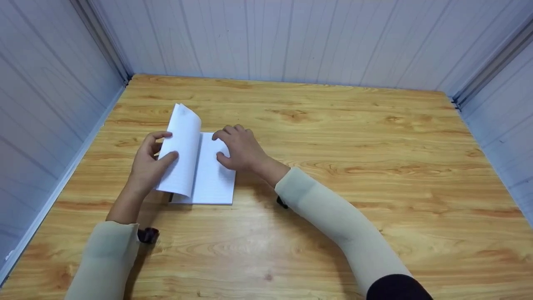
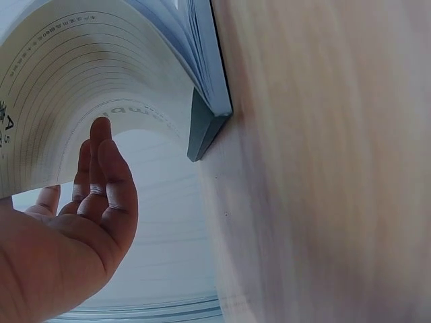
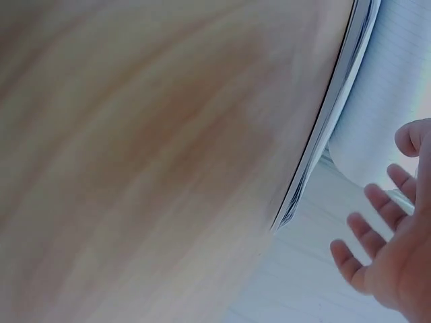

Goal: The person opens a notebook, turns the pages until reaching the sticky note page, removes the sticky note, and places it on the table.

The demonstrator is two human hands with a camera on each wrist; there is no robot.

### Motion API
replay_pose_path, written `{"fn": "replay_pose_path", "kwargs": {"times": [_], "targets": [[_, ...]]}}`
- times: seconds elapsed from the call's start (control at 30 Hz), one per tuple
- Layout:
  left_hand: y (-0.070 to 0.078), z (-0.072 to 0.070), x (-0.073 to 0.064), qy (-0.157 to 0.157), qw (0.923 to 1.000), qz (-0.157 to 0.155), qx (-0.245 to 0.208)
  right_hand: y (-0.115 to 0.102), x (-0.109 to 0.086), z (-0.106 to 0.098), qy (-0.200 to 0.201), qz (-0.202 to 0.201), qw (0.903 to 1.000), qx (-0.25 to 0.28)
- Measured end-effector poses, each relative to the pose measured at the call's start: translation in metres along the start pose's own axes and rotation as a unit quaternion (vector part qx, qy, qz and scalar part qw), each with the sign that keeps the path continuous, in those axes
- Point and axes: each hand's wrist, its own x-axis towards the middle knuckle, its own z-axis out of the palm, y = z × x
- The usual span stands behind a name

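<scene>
An opened notebook (image 1: pixel 214 179) with white lined pages lies left of centre on the wooden table. My left hand (image 1: pixel 148 162) pinches its raised left-hand pages (image 1: pixel 181 146), thumb in front and fingers behind. These pages (image 2: pixel 121 60) arch over in the left wrist view, showing printed lines and lettering, with a dark cover corner (image 2: pixel 205 124) low at the spine. Over the outer edge of the right-hand page hovers my right hand (image 1: pixel 241 148), fingers loosely bent and spread, holding nothing. In the right wrist view this hand (image 3: pixel 397 249) stands apart from the notebook's edge (image 3: pixel 316 141).
The wood-grain table (image 1: pixel 354 146) stretches to the right and in front of the notebook. White panelled walls (image 1: pixel 266 41) enclose it at the back and both sides. Small dark wrist devices (image 1: pixel 148 235) hang at both sleeve cuffs.
</scene>
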Motion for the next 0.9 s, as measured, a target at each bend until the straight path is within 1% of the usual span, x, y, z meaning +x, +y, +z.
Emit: {"fn": "replay_pose_path", "kwargs": {"times": [0.13,0.3,0.47,0.7,0.9], "targets": [[0.000,-0.001,-0.001,-0.001,1.0000,0.002,-0.007,0.003,0.000,0.001,-0.016,0.047,0.9987,0.006],[0.000,-0.001,-0.003,-0.008,0.9993,0.011,-0.034,0.007,0.000,0.001,-0.060,0.098,0.9933,0.001],[0.003,-0.001,-0.004,-0.016,0.9985,-0.006,-0.051,0.010,0.001,0.004,-0.093,0.139,0.9857,-0.016],[0.005,0.000,-0.004,-0.029,0.9969,-0.030,-0.067,0.013,0.001,0.007,-0.124,0.168,0.9776,-0.022],[0.003,0.001,-0.003,-0.038,0.9970,-0.022,-0.064,0.014,0.000,0.006,-0.148,0.175,0.9724,-0.044]]}}
